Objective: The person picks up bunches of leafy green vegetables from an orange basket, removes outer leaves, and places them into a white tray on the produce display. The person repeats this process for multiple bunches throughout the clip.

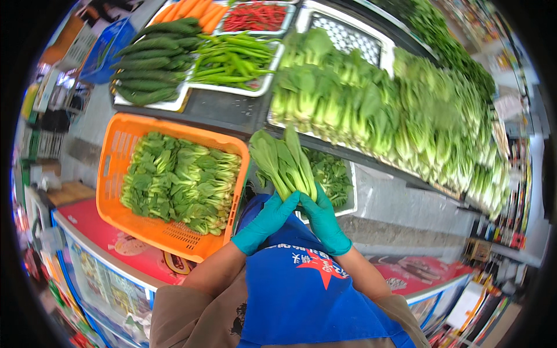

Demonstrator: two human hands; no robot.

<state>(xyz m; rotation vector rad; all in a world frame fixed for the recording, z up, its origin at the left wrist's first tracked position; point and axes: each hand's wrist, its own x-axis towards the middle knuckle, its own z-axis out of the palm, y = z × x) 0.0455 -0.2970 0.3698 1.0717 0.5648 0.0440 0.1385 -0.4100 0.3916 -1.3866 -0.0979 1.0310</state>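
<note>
Both my hands wear teal gloves and meet in front of the blue apron. Between them stands a head of bok choy, its leaves pointing away from me. My left hand grips the pale stalks from the left side. From the right, my right hand closes on the same stalks; the base is hidden by the fingers. To the left, an orange plastic crate holds rows of leafy greens with their stems toward the right. Behind my right hand, a white crate of darker leafy greens sits lower down.
A display counter runs ahead, with cucumbers, green chili peppers, red chilies and carrots. Bok choy and lettuce-like greens fill its right side. Chest freezers stand behind. A blue basket is far left.
</note>
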